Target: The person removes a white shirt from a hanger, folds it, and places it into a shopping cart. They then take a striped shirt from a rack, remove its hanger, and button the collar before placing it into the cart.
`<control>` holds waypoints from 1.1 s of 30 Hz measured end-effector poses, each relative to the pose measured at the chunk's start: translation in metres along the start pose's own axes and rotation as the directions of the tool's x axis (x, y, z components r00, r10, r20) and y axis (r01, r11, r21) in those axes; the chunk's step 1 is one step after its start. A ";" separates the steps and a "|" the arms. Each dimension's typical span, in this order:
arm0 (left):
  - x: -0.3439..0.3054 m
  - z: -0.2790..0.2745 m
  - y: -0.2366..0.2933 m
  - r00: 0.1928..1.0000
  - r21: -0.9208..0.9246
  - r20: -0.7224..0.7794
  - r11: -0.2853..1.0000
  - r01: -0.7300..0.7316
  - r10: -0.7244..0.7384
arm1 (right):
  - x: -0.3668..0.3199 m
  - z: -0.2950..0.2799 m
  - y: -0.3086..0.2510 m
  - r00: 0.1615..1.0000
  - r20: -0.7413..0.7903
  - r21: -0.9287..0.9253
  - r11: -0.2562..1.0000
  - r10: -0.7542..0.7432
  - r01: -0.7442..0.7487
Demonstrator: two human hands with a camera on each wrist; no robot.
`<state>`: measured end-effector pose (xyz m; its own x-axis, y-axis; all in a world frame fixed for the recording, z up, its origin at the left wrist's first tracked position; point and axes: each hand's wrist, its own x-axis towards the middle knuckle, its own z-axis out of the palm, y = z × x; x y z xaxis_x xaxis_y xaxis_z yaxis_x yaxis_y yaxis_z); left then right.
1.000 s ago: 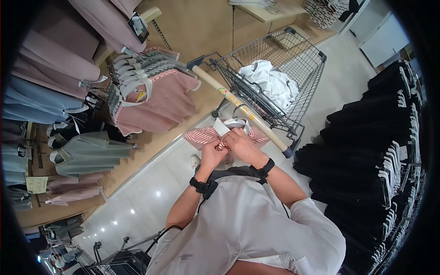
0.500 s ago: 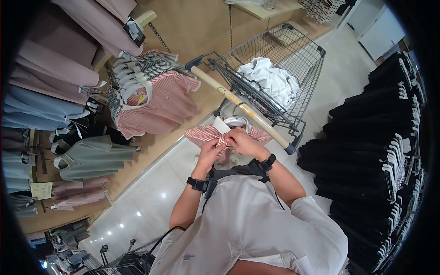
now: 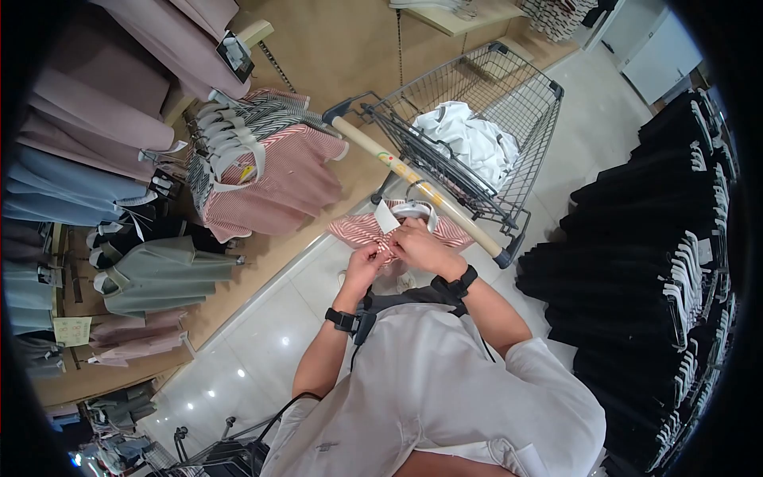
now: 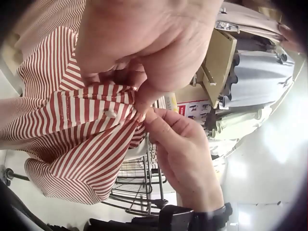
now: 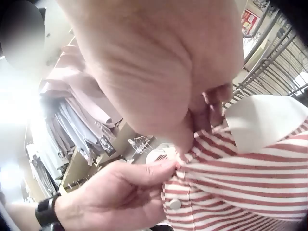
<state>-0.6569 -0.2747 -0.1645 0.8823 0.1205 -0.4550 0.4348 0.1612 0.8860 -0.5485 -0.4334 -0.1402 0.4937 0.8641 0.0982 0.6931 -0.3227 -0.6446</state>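
Observation:
A red-and-white striped shirt [image 3: 354,230] with a white collar [image 3: 388,216] hangs on a hanger [image 3: 412,208] at the cart handle [image 3: 425,191]. My left hand [image 3: 363,269] pinches the front placket just below the collar. Beside it my right hand [image 3: 423,246] pinches the same spot, the fingertips of both meeting at the cloth edge. In the left wrist view a small pale button [image 4: 110,113] shows on the placket below the fingers. The right wrist view also shows a button [image 5: 174,204] near the left hand. Whatever lies between the fingertips is hidden.
A wire shopping cart [image 3: 548,119] holds a crumpled white garment [image 3: 469,143]. To the left, striped shirts [image 3: 270,179] and other clothes hang along a wooden display [image 3: 230,314]. Black garments [image 3: 612,230] hang on a long rack at the right. Another dark cart [image 3: 226,457] stands behind, lower left.
Both hands stay at the shirt's placket, with only small finger movements. The view has shifted slightly, and the shirt's left sleeve side has drawn in a little.

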 end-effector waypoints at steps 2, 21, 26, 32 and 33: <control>0.006 -0.001 -0.012 0.997 -0.006 -0.015 0.997 -0.076 0.076 | 0.000 0.004 -0.004 0.990 -0.140 -0.057 0.998 0.002 -0.010; 0.011 0.010 -0.013 0.995 -0.267 -0.082 0.961 -0.072 0.052 | -0.022 0.014 -0.025 0.816 -0.302 0.175 0.870 0.493 -0.460; 0.011 0.016 -0.011 0.981 0.018 -0.112 0.988 -0.155 0.156 | -0.020 0.026 -0.023 0.819 -0.301 0.345 0.856 0.489 -0.384; 0.016 0.016 -0.009 0.935 0.358 -0.112 0.892 -0.278 0.337 | -0.023 0.037 -0.009 0.785 -0.283 0.487 0.787 0.552 -0.378; 0.014 0.017 -0.006 0.933 0.413 -0.097 0.867 -0.278 0.346 | -0.025 0.041 -0.006 0.783 -0.282 0.489 0.786 0.554 -0.380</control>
<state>-0.6440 -0.2902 -0.1748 0.9564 0.2630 -0.1270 0.2058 -0.2982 0.9320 -0.5860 -0.4372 -0.1700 0.9187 0.3893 -0.0665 0.1003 -0.3930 -0.9141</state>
